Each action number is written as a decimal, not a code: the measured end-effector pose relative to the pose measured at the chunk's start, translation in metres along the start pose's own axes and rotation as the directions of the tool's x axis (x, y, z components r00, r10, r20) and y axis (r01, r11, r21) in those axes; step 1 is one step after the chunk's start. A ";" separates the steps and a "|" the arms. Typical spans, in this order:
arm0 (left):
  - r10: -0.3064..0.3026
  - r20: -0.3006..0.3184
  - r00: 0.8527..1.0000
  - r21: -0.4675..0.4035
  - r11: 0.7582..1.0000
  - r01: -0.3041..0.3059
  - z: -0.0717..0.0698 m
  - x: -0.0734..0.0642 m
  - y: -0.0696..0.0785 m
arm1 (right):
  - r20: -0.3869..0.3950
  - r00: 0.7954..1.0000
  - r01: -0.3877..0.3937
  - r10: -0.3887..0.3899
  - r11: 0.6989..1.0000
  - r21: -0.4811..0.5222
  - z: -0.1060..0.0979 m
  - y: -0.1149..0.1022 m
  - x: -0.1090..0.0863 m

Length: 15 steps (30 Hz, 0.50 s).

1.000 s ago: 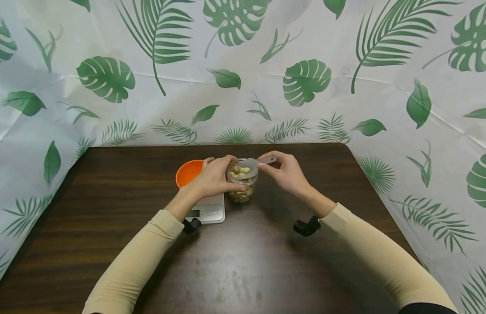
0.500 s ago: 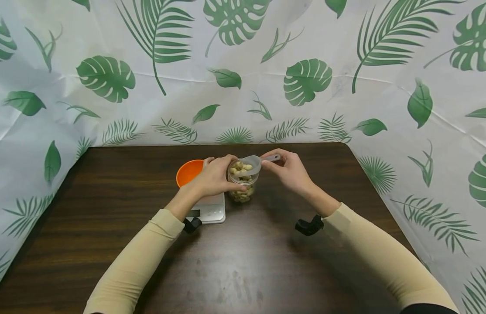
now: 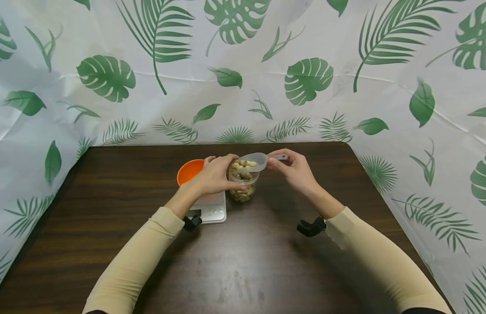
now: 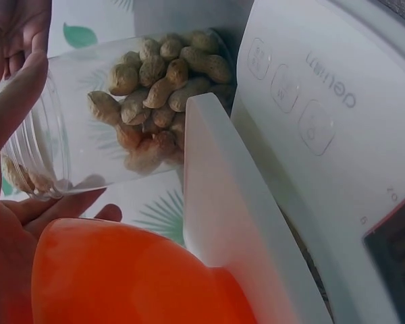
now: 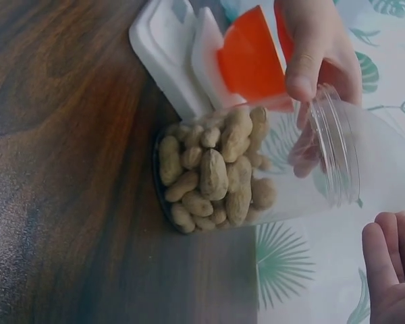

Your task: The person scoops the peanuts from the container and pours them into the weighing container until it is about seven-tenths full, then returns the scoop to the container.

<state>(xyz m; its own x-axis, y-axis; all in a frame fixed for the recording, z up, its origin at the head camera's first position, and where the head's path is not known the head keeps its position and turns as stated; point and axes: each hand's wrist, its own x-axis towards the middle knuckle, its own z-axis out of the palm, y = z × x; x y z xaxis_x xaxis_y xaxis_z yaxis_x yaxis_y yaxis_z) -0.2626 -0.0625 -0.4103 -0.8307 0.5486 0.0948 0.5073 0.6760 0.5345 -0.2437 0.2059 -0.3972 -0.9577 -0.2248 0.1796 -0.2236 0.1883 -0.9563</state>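
Note:
A clear jar (image 3: 243, 182) stands upright on the table, partly filled with unshelled peanuts (image 5: 214, 175). My left hand (image 3: 211, 176) grips it around the threaded neck, thumb on the near side. Between thumb and fingers, my right hand (image 3: 293, 170) pinches the handle of a translucent scoop (image 3: 258, 160). The scoop's bowl lies across the jar's mouth, and peanuts show at its left end. In the left wrist view a couple of peanuts (image 4: 27, 177) sit up at the neck, well above the pile.
Left of the jar, a white kitchen scale (image 3: 214, 211) with buttons and a display carries an orange bowl (image 3: 188, 171), partly hidden behind the left hand. The dark wooden table (image 3: 243, 261) ends at a leaf-patterned backdrop (image 3: 235, 109).
My right hand has drawn the scoop up and to the right, from inside the jar's mouth to over its rim. The left hand and jar have hardly moved.

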 end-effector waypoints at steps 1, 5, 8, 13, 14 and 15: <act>0.000 0.001 1.000 0.003 1.000 0.000 0.000 0.000 0.000 | -0.004 1.000 -0.001 0.001 1.000 0.014 0.000 0.001 0.000; 0.001 0.005 1.000 0.008 1.000 -0.001 -0.001 -0.001 0.001 | -0.006 1.000 -0.001 0.001 0.996 0.089 -0.001 0.003 -0.001; 0.003 0.004 1.000 0.016 1.000 -0.003 -0.001 -0.003 0.000 | -0.004 1.000 -0.002 0.003 0.987 0.163 -0.001 0.005 -0.002; 0.007 0.003 1.000 0.037 0.999 -0.007 -0.001 -0.007 -0.002 | -0.028 0.999 -0.023 0.032 0.963 0.269 -0.002 0.008 -0.005; 0.005 0.002 1.000 0.037 0.999 -0.005 -0.001 -0.008 -0.002 | -0.032 0.999 -0.025 0.036 0.958 0.286 -0.003 0.009 -0.005; 0.002 0.001 1.000 0.032 0.999 -0.002 -0.002 -0.009 -0.002 | -0.035 0.999 -0.025 0.037 0.954 0.298 -0.003 0.009 -0.005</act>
<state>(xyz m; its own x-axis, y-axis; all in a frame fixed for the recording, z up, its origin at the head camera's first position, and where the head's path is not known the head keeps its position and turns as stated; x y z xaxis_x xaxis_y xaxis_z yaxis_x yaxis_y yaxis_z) -0.2561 -0.0698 -0.4110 -0.8293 0.5506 0.0952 0.5165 0.6902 0.5068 -0.2415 0.2118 -0.4062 -0.9710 -0.1845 0.1519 -0.1352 -0.0998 -0.9858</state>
